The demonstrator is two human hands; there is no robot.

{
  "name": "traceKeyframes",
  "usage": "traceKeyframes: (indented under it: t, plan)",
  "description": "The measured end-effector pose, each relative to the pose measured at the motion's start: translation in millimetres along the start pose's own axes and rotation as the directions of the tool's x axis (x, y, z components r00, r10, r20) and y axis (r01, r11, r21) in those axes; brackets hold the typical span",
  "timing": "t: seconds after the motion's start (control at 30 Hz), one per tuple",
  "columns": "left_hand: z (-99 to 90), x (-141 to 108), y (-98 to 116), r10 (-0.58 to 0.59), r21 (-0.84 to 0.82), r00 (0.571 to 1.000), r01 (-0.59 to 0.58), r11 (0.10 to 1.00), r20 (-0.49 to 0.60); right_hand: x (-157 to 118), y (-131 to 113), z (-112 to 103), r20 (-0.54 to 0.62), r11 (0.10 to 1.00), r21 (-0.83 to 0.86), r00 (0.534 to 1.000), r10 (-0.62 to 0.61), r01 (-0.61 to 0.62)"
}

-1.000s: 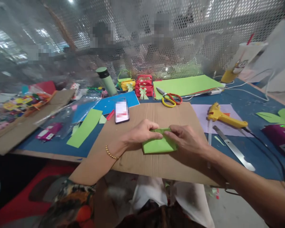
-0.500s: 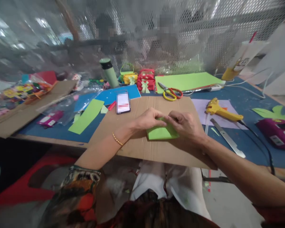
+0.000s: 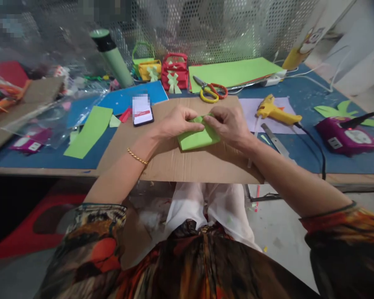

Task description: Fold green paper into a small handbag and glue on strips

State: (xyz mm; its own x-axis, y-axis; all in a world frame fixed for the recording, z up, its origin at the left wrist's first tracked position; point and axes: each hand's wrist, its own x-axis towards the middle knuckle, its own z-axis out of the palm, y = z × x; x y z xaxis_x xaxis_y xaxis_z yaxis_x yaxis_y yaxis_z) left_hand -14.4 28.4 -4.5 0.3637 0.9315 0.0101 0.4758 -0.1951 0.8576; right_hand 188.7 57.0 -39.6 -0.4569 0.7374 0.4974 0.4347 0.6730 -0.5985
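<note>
A folded piece of light green paper [image 3: 197, 140] rests on the brown cardboard sheet [image 3: 162, 166] in front of me. My left hand [image 3: 179, 121] pinches its upper left part, thumb lying along the top. Opposite, my right hand [image 3: 229, 123] grips the upper right edge between thumb and curled fingers. Both hands are closed, with their fingertips close together, and they cover part of the paper's far edge. Just beyond the hands lie scissors [image 3: 209, 97] with yellow and red handles. To the right, a yellow hot glue gun [image 3: 277, 111] lies on a lilac sheet [image 3: 249, 107].
A phone [image 3: 142, 110] and a green paper strip [image 3: 90, 133] lie left. Behind stand a green bottle [image 3: 115, 62], a small red paper bag [image 3: 174, 74] and a yellow one [image 3: 148, 70]. A metal blade [image 3: 276, 140] and purple box [image 3: 345, 135] are right.
The camera view has tilted down and shifted, so the table appears higher. Both hands still hold the green paper; the left thumb now lies flatter across it.
</note>
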Motion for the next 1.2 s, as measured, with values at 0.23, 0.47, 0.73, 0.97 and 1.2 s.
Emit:
traceKeyframes:
  t: [0.23, 0.47, 0.73, 0.97, 1.2]
  plan:
    - [-13.2, -6.2, -9.5, -0.025, -0.161, 0.999, 0.032, 0.986, 0.045, -2.1, -2.3, 2.1, -0.085, 0.999, 0.035, 0.996, 0.002, 0.001]
    - [-10.8, -9.4, -14.5, -0.092, -0.166, 0.995, 0.085, 0.982, -0.032, -3.7, -13.3, 2.9, -0.088, 0.997, 0.035, 0.994, 0.067, -0.064]
    - [-7.9, -7.0, -18.4, -0.066, -0.128, 0.995, 0.056, 0.990, -0.080, -4.1, -21.5, 1.4, -0.041, 0.984, -0.008, 0.983, 0.180, -0.180]
    - [-4.6, -3.6, -23.7, -0.142, -0.300, 0.990, 0.133, 0.945, -0.010, -3.6, -12.6, 2.8, -0.059, 0.990, -0.003, 0.988, 0.142, -0.143]
    - [-13.6, -6.8, -23.1, -0.082, -0.314, 0.996, 0.085, 0.946, 0.023, -4.6, 3.7, 4.3, -0.165, 0.993, 0.022, 0.980, 0.115, -0.113]
